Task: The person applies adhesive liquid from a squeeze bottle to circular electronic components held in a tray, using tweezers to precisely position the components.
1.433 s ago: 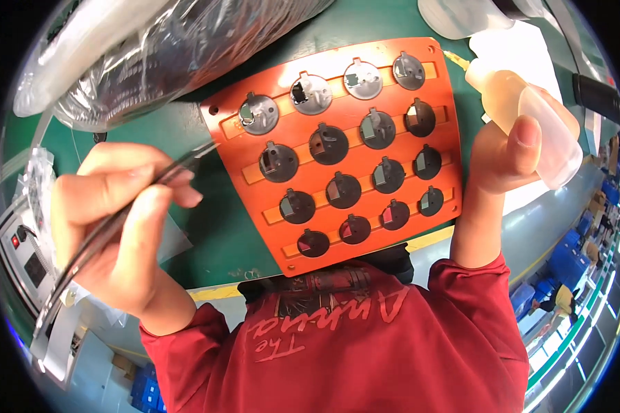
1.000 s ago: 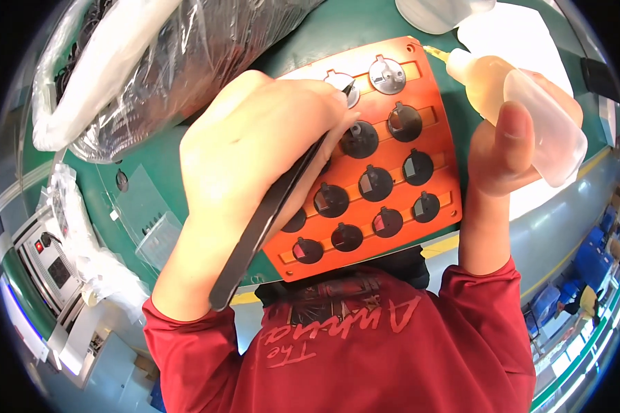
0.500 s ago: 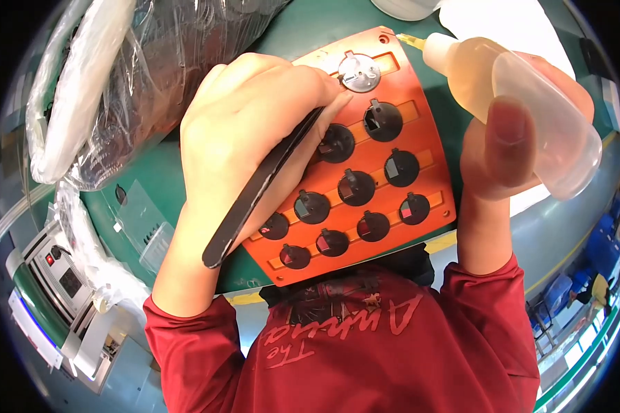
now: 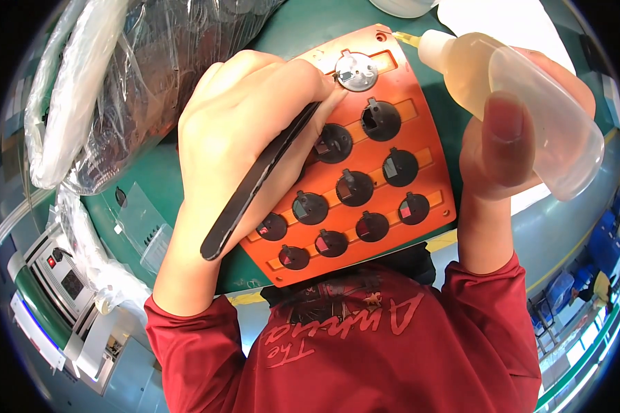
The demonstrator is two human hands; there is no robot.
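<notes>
While the left hand (image 4: 248, 117) lies knuckles up across the left part of the orange tray (image 4: 412, 86), its fingers are curled closely around black tweezers (image 4: 251, 184), the handle sloping toward the lower left. The fingers hide the tips beside the silver disc (image 4: 357, 71) at upper centre; I cannot tell whether they grip anything.

Change of state: the left hand, previously clear of the tray at left, is now over it and has barely moved in the last half second. I judge this to be steady, close work on the upper row.

The right hand (image 4: 489, 162) remains wrapped around a translucent squeeze bottle (image 4: 472, 76), its yellow nozzle near the tray's upper right corner; contact is unclear. Dark discs (image 4: 400, 168) occupy the rows below the silver one. The tray rests on a green table (image 4: 310, 38); a plastic-wrapped bundle (image 4: 158, 76) occupies the upper left.
</notes>
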